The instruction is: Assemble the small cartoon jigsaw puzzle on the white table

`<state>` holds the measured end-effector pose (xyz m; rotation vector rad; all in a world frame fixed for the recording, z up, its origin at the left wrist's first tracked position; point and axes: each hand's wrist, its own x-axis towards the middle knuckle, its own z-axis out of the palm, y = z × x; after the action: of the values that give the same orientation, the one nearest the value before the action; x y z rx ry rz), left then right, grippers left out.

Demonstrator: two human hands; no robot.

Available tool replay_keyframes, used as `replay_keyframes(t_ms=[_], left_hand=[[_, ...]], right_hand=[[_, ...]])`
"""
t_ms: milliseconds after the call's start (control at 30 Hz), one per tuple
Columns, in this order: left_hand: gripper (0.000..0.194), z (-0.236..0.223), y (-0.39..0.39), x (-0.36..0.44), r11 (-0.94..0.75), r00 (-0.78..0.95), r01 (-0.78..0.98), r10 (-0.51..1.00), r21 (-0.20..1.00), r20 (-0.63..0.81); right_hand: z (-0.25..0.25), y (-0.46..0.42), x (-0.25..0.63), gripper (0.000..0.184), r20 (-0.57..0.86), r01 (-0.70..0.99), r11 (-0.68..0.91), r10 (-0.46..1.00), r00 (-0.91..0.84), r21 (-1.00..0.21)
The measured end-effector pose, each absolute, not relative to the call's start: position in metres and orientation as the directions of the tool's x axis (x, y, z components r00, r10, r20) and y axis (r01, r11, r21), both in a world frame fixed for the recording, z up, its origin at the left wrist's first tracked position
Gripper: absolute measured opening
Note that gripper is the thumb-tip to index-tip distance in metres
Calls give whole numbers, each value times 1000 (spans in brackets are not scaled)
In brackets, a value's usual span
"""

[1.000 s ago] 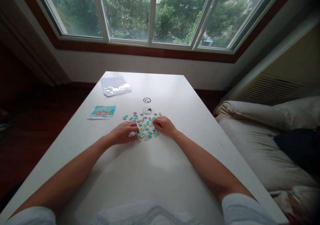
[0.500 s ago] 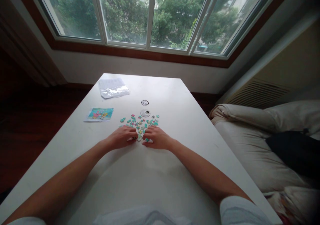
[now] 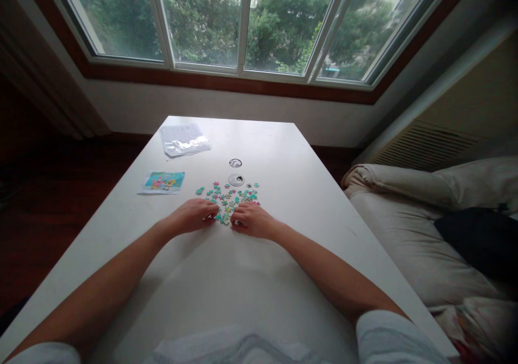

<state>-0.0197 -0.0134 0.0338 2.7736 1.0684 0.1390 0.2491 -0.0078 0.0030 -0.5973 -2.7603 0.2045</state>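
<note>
Left hand (image 3: 196,214): fingers curled, tips at the pieces' near-left fringe, grip can't tell; palm down, forearm slanting in from table (image 3: 251,288) left edge side. Pieces (image 3: 227,195): loose, mid-table between left and right edges. Right hand (image 3: 257,221): fingers bent inward over pieces, pinch can't tell; palm down, forearm mirrored.

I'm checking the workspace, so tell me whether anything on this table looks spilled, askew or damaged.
Nothing clearly stands out. The puzzle pieces lie loose on the white table, clustered near the left hand and right hand. The picture sheet and the shiny plastic packet lie left of the pieces, with no obvious damage.
</note>
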Motion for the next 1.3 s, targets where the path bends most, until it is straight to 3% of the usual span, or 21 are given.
replay_keyframes(t_ms=[533, 767, 1067, 1300], left_hand=[[9, 50, -23, -16, -710, 773, 614, 629, 344, -82], [7, 57, -20, -25, -694, 748, 642, 660, 325, -68], [5, 55, -13, -41, -701, 734, 668, 676, 249, -67], [7, 53, -15, -32, -700, 728, 676, 683, 232, -60]], right_hand=[[11, -10, 252, 18, 259, 391, 912, 410, -875, -123], [13, -12, 249, 17, 243, 371, 926, 376, -894, -66], [12, -19, 247, 18, 252, 304, 920, 363, -897, -246], [7, -1, 262, 14, 333, 424, 857, 507, -795, -293]])
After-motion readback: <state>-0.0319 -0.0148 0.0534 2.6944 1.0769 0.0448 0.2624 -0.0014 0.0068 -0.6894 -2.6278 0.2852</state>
